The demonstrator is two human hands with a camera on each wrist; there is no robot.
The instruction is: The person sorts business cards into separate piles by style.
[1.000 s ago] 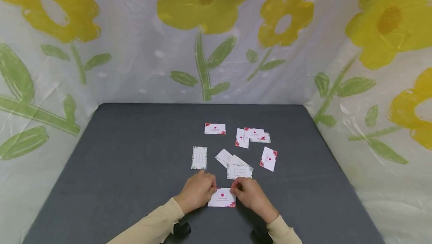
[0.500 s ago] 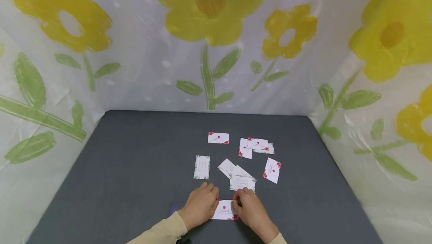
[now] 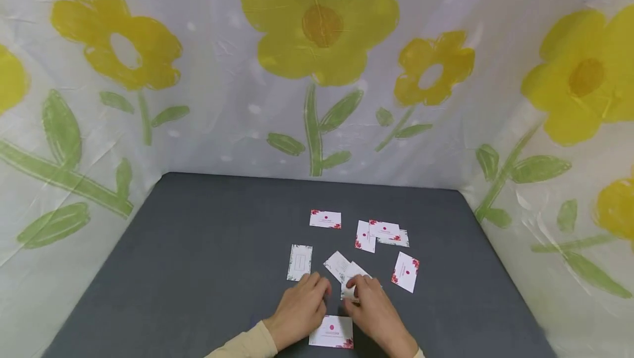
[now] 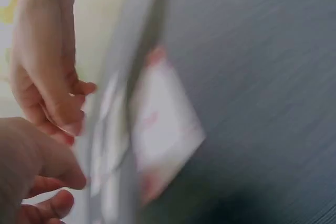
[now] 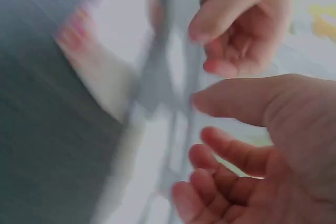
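Note:
A white card with red flowers in its corners (image 3: 331,333) lies on the grey table between my two hands. My left hand (image 3: 300,311) is just above and left of this card, fingers loosely bent and holding nothing. On the other side, my right hand (image 3: 378,316) has its thumb and fingers apart, with nothing between them. The right fingertips overlap a small cluster of green-leaf cards (image 3: 337,264), partly hiding the nearest one. Both wrist views show the red-flower card (image 4: 160,124) blurred, away from the fingertips.
A green-leaf card (image 3: 299,262) lies upright beyond my left hand. Farther back is a red-flower card (image 3: 325,218), with an overlapping group of cards (image 3: 365,236) to its right. Another red-flower card (image 3: 405,272) lies tilted at the right. A flower-printed curtain surrounds the table.
Both hands have let go of the near red-flower card's edges and moved up and away from it. The card stays on the table. The head view has tilted upward.

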